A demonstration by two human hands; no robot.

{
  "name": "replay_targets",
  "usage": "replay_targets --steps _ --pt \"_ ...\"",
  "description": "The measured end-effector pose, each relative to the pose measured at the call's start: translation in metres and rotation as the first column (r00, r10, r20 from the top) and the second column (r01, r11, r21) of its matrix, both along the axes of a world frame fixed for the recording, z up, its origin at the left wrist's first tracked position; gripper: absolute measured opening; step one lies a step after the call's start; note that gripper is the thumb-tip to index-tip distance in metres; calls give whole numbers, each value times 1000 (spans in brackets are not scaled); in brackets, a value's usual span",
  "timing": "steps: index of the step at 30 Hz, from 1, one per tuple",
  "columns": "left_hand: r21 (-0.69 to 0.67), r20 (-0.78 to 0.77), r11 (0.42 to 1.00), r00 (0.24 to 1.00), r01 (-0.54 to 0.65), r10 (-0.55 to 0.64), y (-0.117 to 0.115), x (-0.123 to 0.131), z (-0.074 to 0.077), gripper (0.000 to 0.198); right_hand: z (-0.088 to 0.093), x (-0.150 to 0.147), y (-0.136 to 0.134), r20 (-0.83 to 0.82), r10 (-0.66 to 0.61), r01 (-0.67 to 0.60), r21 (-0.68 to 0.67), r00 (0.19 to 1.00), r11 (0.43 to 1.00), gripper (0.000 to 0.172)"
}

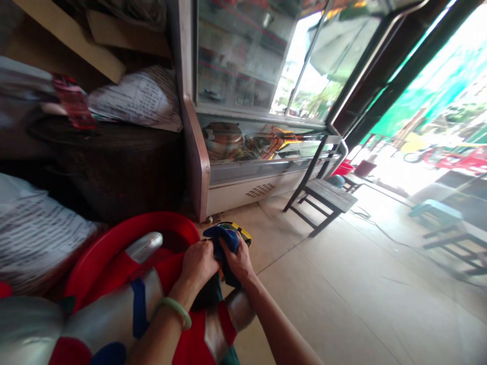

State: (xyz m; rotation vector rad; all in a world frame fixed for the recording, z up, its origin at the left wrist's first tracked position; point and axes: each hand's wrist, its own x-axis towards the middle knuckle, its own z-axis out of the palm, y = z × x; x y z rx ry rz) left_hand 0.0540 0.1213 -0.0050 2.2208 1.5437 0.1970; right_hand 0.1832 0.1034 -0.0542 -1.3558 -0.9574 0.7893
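A piece of dark blue cloth (227,242) is bunched up between my two hands. My left hand (200,261), with a pale green bangle on its wrist, is closed against the cloth's left side. From the right, the thumb and fingers of my right hand (239,259) pinch the same cloth. Under my forearms lies a large red, silver and blue figure or costume piece (110,309); its whole shape cannot be made out. Just beyond my right hand, a yellow and black rounded object (245,235) is partly hidden.
A red basin (167,218) with a silver-tipped red piece in it sits at my left. Behind it are a dark drum (122,172) and printed white sacks (34,233). A glass display cabinet (243,200) stands ahead, with a wooden chair (329,195) on the tiled floor.
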Motion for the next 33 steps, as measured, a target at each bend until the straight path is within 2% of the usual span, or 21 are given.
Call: replay_targets --steps 4,7,12,14,17,19,22,23,25,27,29,31,32,33 --pt "-3 53 1000 999 5 -5 2 -2 -5 21 -9 -2 6 -71 -79 76 -47 994 996 31" --pt "-2 42 1000 999 -1 1 3 -4 -6 22 -11 5 7 -201 -109 85 -126 974 988 44" --pt "-37 92 999 996 -13 16 2 -6 -4 36 -8 17 -3 -437 -13 -77 -188 899 979 73" --pt "-35 98 999 995 0 3 2 -6 -4 33 -7 17 -8 -498 16 -131 -198 867 971 71" --pt "-29 100 999 995 19 -16 3 -6 -6 31 -9 11 -11 -553 -1 -142 -216 833 966 57" --pt "-24 101 999 994 32 -29 4 -5 -7 33 -10 9 -8 -564 -54 -85 -217 824 973 51" --pt "-15 84 999 995 49 -47 2 -2 -6 31 -8 10 -4 -546 -174 75 -200 820 977 50" --pt "-14 73 999 996 47 -46 0 -1 -5 35 -5 13 -3 -538 -213 128 -191 816 973 52" --pt "-4 52 1000 998 28 -28 -8 2 -1 57 6 18 -5 -528 -269 214 -165 805 963 56" --pt "57 150 998 989 -17 8 -22 1 4 71 22 25 -11 -524 -298 272 -129 798 954 59" --pt "203 403 977 915 -72 -17 -44 -7 11 63 39 31 -20 -516 -318 315 -97 795 944 60" --pt "290 631 953 767 -92 -118 -72 -24 19 47 54 35 -32 -506 -338 350 -76 793 934 62" --pt "265 684 963 715 -56 -146 -88 -34 22 42 60 37 -40 -487 -354 367 -71 799 927 63" --pt "128 720 992 688 0 -93 -105 -45 24 35 65 37 -47 -447 -367 379 -66 816 923 63"
